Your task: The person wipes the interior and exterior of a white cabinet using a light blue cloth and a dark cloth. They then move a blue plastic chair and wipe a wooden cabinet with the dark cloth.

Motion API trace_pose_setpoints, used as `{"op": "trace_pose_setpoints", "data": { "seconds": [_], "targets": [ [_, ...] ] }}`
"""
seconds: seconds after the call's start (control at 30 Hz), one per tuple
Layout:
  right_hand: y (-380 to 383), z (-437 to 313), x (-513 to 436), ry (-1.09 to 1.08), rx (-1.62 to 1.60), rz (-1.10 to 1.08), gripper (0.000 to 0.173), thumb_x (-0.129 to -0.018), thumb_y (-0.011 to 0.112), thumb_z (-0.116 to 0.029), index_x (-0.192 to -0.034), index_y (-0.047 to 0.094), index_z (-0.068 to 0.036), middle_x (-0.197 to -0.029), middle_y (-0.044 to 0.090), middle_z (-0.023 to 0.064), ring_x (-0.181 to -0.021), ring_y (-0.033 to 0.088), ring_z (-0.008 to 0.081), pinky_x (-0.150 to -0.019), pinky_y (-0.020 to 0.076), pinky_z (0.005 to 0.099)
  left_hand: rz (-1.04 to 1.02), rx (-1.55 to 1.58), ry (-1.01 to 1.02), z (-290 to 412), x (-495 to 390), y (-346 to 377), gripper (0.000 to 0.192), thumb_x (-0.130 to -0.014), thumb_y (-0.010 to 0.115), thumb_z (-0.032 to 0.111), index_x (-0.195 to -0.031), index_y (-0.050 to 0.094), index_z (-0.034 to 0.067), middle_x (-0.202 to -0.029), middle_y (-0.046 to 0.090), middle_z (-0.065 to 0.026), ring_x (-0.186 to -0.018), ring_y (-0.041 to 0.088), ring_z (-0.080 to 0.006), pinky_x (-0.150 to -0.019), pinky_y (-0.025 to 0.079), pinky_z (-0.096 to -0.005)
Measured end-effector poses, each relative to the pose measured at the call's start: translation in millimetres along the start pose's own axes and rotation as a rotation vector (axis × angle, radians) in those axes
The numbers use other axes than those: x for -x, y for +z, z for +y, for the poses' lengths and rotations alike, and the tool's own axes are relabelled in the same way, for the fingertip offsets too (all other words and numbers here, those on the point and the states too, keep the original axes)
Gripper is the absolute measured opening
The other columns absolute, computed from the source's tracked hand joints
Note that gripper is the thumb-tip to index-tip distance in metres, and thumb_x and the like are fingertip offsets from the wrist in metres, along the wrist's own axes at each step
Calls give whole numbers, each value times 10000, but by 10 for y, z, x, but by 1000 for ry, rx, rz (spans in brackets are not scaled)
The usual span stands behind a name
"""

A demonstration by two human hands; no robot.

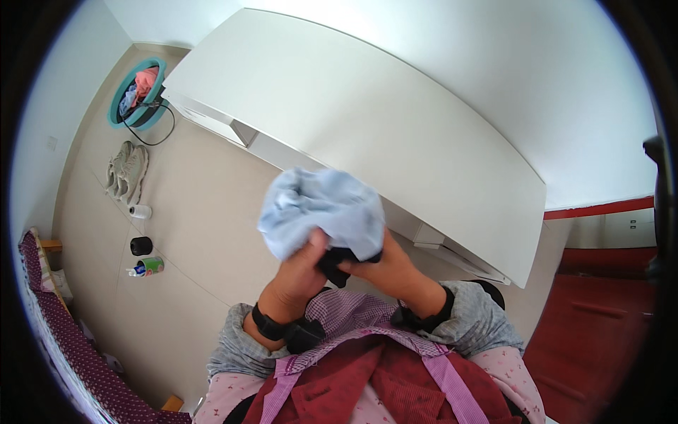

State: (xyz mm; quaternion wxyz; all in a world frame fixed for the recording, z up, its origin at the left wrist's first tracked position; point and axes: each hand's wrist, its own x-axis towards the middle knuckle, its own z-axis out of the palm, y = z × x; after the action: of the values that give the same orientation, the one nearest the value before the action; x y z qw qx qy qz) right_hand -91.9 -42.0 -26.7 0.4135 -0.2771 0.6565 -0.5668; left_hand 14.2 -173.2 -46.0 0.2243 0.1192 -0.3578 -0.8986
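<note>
In the middle of the head view, a bunched light blue cloth (323, 209) is held up in front of me, partly blurred. My left hand (299, 265) grips its lower left edge, thumb on top. From the right, my right hand (376, 265) grips the lower right side, most of its fingers hidden. A black piece of fabric (336, 265) hangs between the two hands, below the blue cloth. Both wrists wear black straps, and grey sleeves are pushed up behind them.
A long white table (392, 122) with open compartments stands ahead. Left on the floor are a teal tub (114, 108) with clothes, a black cable (172, 127), sneakers (130, 172), a white thread spool (140, 212), a black spool (141, 246) and a green container (153, 265). A red door (593, 328) stands right.
</note>
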Motion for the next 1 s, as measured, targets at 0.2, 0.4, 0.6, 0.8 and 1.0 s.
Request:
{"op": "trace_pose_setpoints", "data": {
  "seconds": [0.2,0.4,0.6,0.8,1.0],
  "targets": [
    [-734,-134,155,-150,-96,5,583,-872,588,36,-1431,433,-20,-1338,556,114,-1248,513,182,-1069,398,347,-21,-225,194,604,-236,20,374,-828,773,180,-1128,660,-14,-1117,669,-86,-1082,613,-219,-965,476,-364],
    [-1584,-492,325,-490,-678,2,466,-995,532,-187,-1399,436,22,-1137,621,86,-1035,618,201,-926,507,343,-214,-938,284,1052,-773,187,331,-814,732,97,-1114,651,-16,-1042,681,-104,-1008,645,-222,-906,508,-348],
    [-2411,-560,414,-852,-875,115,423,-1026,461,-251,-1371,461,-7,-1324,543,86,-1219,530,237,-1087,395,416,195,-1671,253,564,-1419,62,676,-851,726,395,-1385,508,44,-1386,493,-231,-1256,501,-362,-1001,453,-434],
    [-2760,-458,487,-924,-1075,156,399,-1001,456,-175,-1354,471,9,-1395,501,123,-1321,460,281,-1167,313,465,-8,-2044,430,80,-1896,38,735,-922,540,570,-1461,435,82,-1500,396,-222,-1413,328,-387,-1157,244,-495],
    [-2892,-436,532,-961,-1130,121,380,-1001,449,-160,-1337,478,14,-1392,501,125,-1315,463,281,-1167,316,470,-337,-1962,498,-953,-1360,1020,656,-913,612,399,-1412,456,2,-1428,446,-263,-1358,406,-387,-1136,296,-494]
  ]
}}
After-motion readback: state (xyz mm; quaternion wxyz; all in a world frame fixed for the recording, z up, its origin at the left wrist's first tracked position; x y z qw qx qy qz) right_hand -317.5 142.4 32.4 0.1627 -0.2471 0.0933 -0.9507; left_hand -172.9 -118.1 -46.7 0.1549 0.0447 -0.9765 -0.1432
